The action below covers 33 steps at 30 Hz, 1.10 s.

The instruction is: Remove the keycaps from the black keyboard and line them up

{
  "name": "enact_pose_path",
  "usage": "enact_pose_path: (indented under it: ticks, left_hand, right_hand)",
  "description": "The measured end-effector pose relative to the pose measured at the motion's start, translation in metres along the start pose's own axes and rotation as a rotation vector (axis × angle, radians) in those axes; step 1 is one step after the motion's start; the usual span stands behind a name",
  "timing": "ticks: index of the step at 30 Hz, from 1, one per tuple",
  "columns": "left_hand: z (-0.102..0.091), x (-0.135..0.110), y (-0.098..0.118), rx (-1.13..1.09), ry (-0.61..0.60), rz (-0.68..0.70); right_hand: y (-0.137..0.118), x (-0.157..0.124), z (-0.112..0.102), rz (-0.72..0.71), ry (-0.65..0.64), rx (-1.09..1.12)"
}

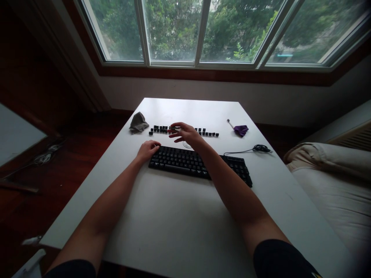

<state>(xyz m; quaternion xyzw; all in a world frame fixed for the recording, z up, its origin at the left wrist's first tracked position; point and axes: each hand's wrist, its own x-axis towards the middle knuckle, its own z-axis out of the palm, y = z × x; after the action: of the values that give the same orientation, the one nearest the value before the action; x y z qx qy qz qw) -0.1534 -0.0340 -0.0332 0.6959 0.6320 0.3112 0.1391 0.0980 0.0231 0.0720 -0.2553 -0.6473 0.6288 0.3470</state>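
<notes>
A black keyboard [179,160] lies on the white table in front of me, slightly turned, its right end nearer to me. My left hand [148,150] grips its far left corner, fingers curled at the edge. Above the keyboard's far edge is my right hand [185,134], with thumb and fingers closed around a thin, light object too small to name. Behind that hand, black keycaps [159,128] stand in two rows, partly covered by it. A clear round item [187,144] shows on the table just under the right hand.
A grey cloth [139,122] is at the table's far left. On the far right lie a small brush [230,123] and a purple cloth [241,130]. The keyboard's coiled cable [261,148] rests near the right edge. A window [174,31] is beyond the white table [162,216].
</notes>
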Motion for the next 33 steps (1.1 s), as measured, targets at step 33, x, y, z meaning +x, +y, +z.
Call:
enact_pose_path:
  ticks: [33]
  left_hand:
    - [0.011,0.004,0.009,0.044,0.093,-0.124]
  right_hand:
    - [0.004,-0.003,-0.011,-0.005,0.164,0.009]
